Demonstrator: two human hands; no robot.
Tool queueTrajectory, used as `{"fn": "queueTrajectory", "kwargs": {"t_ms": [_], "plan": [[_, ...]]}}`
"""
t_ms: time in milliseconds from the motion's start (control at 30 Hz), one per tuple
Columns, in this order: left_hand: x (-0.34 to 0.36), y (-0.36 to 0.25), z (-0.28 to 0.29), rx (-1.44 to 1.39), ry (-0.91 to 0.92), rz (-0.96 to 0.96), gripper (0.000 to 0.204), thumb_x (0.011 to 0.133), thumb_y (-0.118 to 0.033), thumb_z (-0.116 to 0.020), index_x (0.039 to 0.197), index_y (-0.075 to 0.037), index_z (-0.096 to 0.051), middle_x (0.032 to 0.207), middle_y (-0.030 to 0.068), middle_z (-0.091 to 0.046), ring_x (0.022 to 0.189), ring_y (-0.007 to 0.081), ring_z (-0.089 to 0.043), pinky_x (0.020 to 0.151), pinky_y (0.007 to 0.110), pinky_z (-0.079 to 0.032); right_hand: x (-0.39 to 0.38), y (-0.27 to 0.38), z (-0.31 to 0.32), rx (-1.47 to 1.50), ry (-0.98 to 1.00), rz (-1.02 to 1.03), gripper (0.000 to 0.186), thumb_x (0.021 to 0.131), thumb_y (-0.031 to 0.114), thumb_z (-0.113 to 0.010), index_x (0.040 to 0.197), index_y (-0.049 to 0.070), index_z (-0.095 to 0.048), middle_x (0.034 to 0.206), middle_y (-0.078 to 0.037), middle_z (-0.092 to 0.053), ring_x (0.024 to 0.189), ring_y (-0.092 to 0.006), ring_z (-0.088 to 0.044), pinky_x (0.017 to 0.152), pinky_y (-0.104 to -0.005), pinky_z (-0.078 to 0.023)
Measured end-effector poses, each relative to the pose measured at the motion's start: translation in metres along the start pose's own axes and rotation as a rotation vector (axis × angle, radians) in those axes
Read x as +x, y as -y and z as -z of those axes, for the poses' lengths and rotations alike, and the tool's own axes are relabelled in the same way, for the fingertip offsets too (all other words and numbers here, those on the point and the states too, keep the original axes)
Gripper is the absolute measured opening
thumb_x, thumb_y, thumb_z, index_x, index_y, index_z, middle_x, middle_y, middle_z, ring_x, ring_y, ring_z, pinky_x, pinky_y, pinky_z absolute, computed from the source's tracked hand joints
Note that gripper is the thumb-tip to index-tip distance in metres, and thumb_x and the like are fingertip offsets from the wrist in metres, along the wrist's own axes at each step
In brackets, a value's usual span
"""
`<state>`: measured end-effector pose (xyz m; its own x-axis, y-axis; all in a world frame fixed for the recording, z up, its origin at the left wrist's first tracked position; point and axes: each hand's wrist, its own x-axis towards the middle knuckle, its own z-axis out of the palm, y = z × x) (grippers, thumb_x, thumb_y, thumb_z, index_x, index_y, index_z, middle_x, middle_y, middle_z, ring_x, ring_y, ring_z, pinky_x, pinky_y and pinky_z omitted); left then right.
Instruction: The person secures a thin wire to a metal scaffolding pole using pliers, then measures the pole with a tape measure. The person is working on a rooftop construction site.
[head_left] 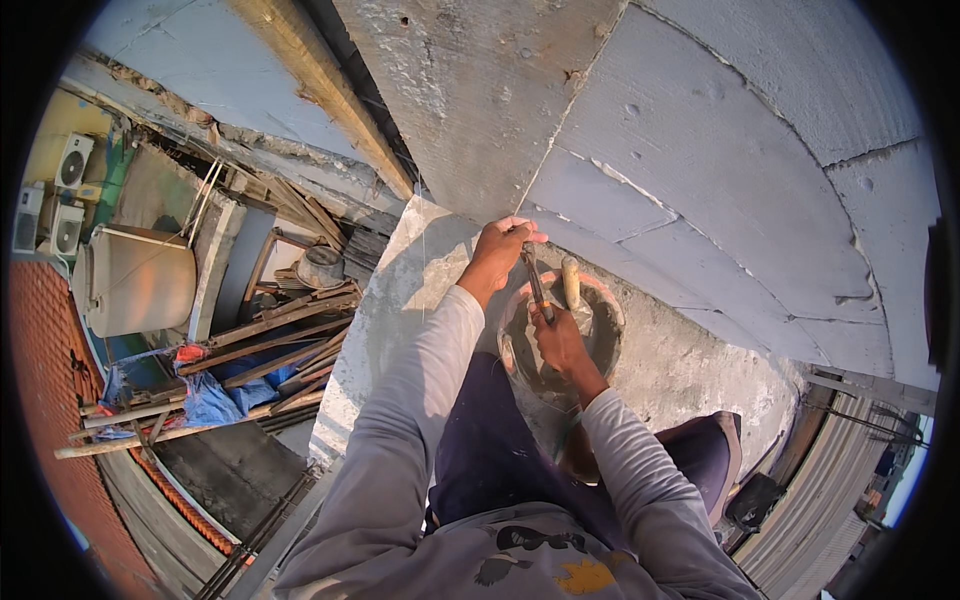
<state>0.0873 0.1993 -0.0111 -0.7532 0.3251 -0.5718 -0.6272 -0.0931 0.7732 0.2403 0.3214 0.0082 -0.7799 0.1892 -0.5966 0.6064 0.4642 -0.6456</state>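
Two hands: left (500, 250), right (556, 338) both clamped on one trowel (537, 285); one bucket (610, 325).

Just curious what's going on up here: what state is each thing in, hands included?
Left hand: raised by the block wall, closed on a dark tool.
Right hand: over the bucket, grip on the tool's lower end.
Bucket: upright, grey mortar inside.
Wooden handle: sticking up from the bucket.

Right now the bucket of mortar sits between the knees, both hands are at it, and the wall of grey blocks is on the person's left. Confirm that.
One thing is off: the head view shows the wall of grey blocks ahead and to the person's right, not left. The rest holds: the bucket of mortar sits between the knees, with the left hand and right hand at it.
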Motion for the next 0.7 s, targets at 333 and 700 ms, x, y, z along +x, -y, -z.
{"fn": "queueTrajectory", "kwargs": {"t_ms": [333,700], "plan": [[-0.002,0.012,0.008,-0.044,0.043,0.034,0.022,0.105,-0.017,-0.054,0.119,-0.002,-0.063,0.115,0.0132,-0.076,0.129,0.0182,-0.053,0.119,0.040,-0.026,-0.008,0.018,0.005,0.072,0.045,-0.068,0.046,0.106,0.040,-0.053,0.115,-0.003,-0.066,0.082,-0.025,-0.070,0.083,-0.0432,-0.070,0.076,-0.0491,-0.051],[0.004,0.001,0.006,-0.059,0.003,-0.012,0.022,0.105,-0.018,-0.056,0.118,-0.002,-0.064,0.113,0.0125,-0.076,0.112,0.0150,-0.059,0.106,0.030,-0.038,-0.010,0.001,-0.003,0.054,0.054,-0.042,0.046,0.107,0.040,-0.052,0.113,-0.004,-0.066,0.083,-0.027,-0.070,0.087,-0.0432,-0.071,0.079,-0.0470,-0.052]]}}
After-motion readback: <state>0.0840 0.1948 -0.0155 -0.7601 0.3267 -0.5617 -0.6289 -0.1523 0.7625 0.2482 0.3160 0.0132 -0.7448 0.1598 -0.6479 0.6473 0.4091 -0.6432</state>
